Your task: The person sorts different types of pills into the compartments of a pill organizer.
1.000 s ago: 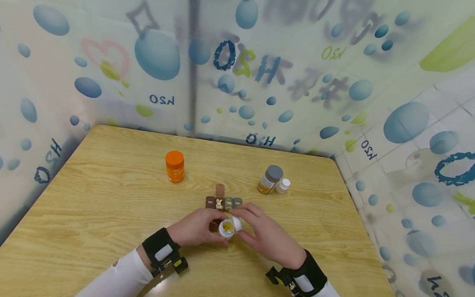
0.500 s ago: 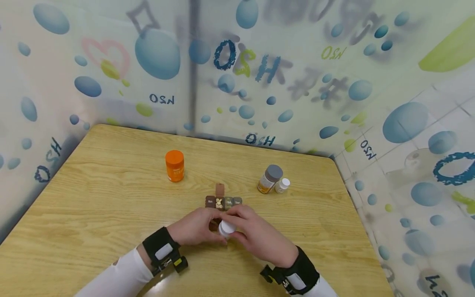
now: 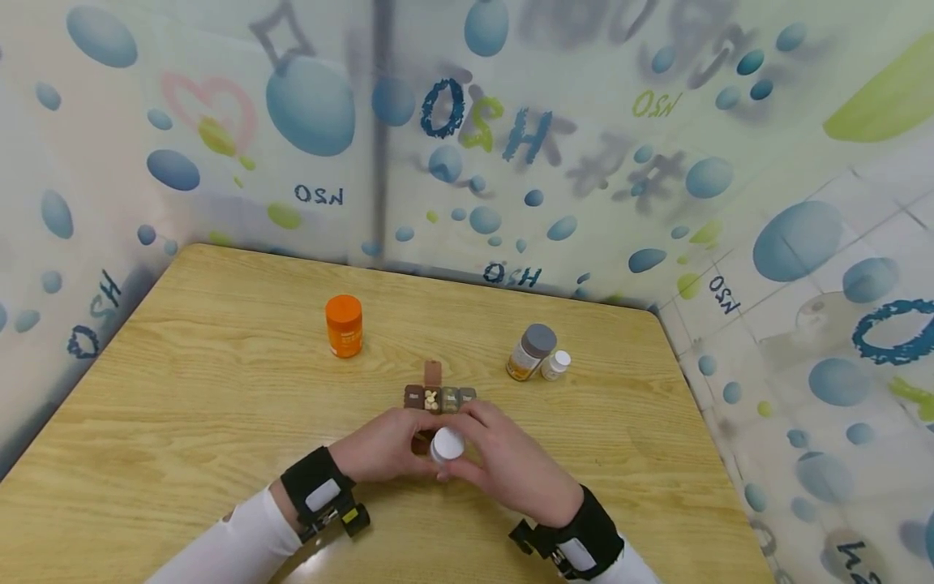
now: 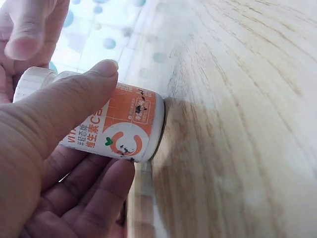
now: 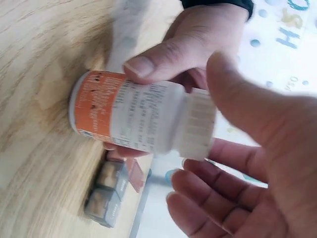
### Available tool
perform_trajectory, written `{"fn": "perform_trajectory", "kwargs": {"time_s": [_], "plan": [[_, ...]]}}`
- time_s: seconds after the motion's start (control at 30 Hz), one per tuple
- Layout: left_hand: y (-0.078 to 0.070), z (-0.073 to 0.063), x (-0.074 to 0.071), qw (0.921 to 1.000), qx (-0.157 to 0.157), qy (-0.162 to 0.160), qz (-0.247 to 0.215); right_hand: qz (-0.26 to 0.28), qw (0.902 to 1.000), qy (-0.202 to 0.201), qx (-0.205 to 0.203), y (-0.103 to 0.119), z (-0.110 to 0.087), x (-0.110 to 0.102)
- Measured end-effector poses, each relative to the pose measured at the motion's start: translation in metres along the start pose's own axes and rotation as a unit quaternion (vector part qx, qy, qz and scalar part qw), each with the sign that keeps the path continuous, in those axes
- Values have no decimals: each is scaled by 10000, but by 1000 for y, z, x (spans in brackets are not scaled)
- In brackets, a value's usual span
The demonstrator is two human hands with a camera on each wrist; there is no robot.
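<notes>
My left hand (image 3: pixel 385 446) grips a small white vitamin C bottle (image 4: pixel 126 116) with an orange-and-white label, thumb on one side and fingers on the other. Its base sits at the tabletop. A white ribbed cap (image 5: pixel 198 124) is on the bottle's mouth. My right hand (image 3: pixel 511 458) surrounds the cap with loosely spread fingers; in the right wrist view the thumb stands off the cap's edge and the lower fingers hang free. Just beyond both hands is a pill organizer (image 3: pixel 413 397) with brown and grey lids, partly hidden by them. One raised lid (image 3: pixel 433 373) exposes pale pills.
On the wooden table (image 3: pixel 241 357), an orange bottle (image 3: pixel 344 328) stands at the back left. A grey-capped bottle (image 3: pixel 531 354) and a little white bottle (image 3: pixel 556 365) stand side by side at the back right. A patterned curtain (image 3: pixel 321 227) lines the table's far edge.
The right hand has brought the cap from beside the bottle onto its mouth, covering the yellow contents seen earlier. Its fingers have since loosened around the cap. The left hand stays put.
</notes>
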State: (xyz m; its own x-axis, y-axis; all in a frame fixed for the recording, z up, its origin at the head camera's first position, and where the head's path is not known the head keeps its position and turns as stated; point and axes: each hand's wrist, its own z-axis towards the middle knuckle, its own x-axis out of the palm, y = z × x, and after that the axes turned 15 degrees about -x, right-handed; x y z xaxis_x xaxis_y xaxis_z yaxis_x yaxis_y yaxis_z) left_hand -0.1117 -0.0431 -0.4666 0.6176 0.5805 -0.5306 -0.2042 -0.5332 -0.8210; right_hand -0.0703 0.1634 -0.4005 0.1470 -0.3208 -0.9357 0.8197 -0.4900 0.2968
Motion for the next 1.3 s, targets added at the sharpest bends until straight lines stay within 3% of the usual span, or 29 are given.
{"fn": "perform_trajectory", "kwargs": {"time_s": [0.27, 0.6, 0.87, 1.17, 1.3], "plan": [[-3, -1, -2, 9999, -124, 21, -16, 170, 9989, 285, -343, 2, -1, -7], [-2, -1, -1, 10000, -12, -8, 27, 303, 9990, 127, 310, 1, 1, 1], [-2, -1, -2, 9999, -139, 7, 5, 343, 9989, 260, -202, -3, -4, 0], [-2, -2, -1, 9999, -78, -45, 69, 335, 9983, 152, 453, -3, -2, 7], [-3, -1, 0, 10000, -60, -27, 27, 313, 9989, 204, 274, -2, -5, 3]]}}
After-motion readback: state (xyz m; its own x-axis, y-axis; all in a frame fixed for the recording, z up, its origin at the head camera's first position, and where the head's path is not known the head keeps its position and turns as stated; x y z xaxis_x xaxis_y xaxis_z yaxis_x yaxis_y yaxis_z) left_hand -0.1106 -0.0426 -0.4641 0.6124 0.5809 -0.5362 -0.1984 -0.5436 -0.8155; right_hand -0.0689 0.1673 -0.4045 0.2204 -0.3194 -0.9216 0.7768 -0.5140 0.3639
